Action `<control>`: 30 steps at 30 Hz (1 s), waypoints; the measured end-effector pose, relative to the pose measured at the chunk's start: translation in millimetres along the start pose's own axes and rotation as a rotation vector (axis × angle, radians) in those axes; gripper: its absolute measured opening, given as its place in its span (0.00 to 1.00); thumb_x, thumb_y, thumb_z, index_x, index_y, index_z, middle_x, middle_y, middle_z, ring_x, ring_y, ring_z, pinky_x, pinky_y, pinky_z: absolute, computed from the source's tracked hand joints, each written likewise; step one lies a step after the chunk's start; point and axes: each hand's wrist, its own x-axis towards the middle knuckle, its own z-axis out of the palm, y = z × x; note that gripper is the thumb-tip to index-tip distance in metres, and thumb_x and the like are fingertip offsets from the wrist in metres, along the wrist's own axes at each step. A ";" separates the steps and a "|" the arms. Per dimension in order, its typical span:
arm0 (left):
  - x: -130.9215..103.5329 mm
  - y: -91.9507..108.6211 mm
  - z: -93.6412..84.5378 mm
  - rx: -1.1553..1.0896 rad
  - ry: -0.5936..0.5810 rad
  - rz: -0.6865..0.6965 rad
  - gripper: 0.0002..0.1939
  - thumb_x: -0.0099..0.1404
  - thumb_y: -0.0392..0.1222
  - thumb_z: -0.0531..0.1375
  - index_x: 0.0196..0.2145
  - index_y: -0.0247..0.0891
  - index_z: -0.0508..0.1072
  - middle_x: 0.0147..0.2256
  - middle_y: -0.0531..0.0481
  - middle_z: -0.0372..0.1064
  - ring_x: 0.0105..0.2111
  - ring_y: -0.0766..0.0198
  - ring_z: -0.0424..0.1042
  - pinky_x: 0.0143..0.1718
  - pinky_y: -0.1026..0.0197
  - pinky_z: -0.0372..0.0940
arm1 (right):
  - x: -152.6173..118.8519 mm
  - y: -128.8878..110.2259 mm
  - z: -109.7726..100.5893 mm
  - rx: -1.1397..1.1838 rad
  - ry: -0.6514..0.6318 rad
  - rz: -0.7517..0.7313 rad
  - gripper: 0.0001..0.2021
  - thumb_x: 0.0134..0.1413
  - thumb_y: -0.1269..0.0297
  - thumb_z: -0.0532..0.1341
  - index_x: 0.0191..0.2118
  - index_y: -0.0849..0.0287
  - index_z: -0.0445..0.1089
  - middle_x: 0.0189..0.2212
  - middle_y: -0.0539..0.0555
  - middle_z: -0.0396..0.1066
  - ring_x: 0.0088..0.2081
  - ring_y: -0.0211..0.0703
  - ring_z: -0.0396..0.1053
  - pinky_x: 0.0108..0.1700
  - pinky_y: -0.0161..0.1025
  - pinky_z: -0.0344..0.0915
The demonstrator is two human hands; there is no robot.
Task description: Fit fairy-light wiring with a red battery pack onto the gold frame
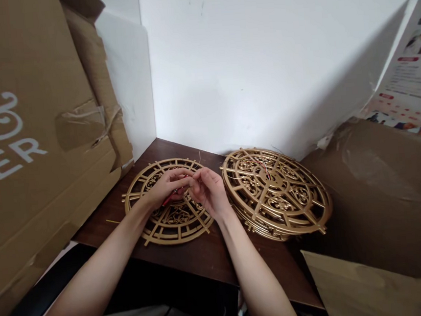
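My left hand (pixel 170 183) and my right hand (pixel 211 192) meet fingertip to fingertip above a round gold openwork panel (pixel 179 239) lying flat on the dark table. A slim tool with a red handle (pixel 169 199) is tucked in my left hand; its working end is hidden. The fingers of my right hand are pinched together, and what they hold is too small to make out. To the right, a stack of matching gold panels (pixel 275 206) has thin red and white wires (pixel 261 166) over its top one.
A large cardboard box (pixel 52 201) with white lettering rises on the left. More cardboard (pixel 379 197) closes in the right side, below a printed sheet (pixel 413 76). Behind the brown table (pixel 194 265) stands a white wall (pixel 261 65).
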 end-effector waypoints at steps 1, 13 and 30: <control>-0.6 0.2 0.0 0.008 -0.012 -0.012 0.13 0.54 0.48 0.66 0.34 0.38 0.75 0.17 0.56 0.56 0.15 0.72 0.54 0.12 0.70 0.46 | -0.1 -0.1 0.4 -0.006 0.007 -0.008 0.18 0.48 0.45 0.63 0.30 0.56 0.64 0.16 0.43 0.58 0.15 0.30 0.51 0.17 0.31 0.51; -5.0 5.0 2.7 0.023 -0.068 0.076 0.14 0.55 0.49 0.66 0.32 0.36 0.73 0.20 0.55 0.61 0.16 0.74 0.54 0.14 0.71 0.49 | -0.5 -4.6 -3.7 0.132 0.052 -0.177 0.06 0.46 0.60 0.64 0.30 0.55 0.70 0.23 0.48 0.65 0.25 0.37 0.62 0.29 0.36 0.63; 1.4 1.4 -4.9 0.082 0.246 0.344 0.13 0.57 0.46 0.66 0.27 0.34 0.70 0.19 0.55 0.65 0.14 0.75 0.56 0.13 0.71 0.50 | 7.3 39.7 -7.6 -0.775 0.104 -0.081 0.09 0.52 0.66 0.57 0.39 0.60 0.71 0.33 0.52 0.74 0.28 0.37 0.69 0.31 0.34 0.64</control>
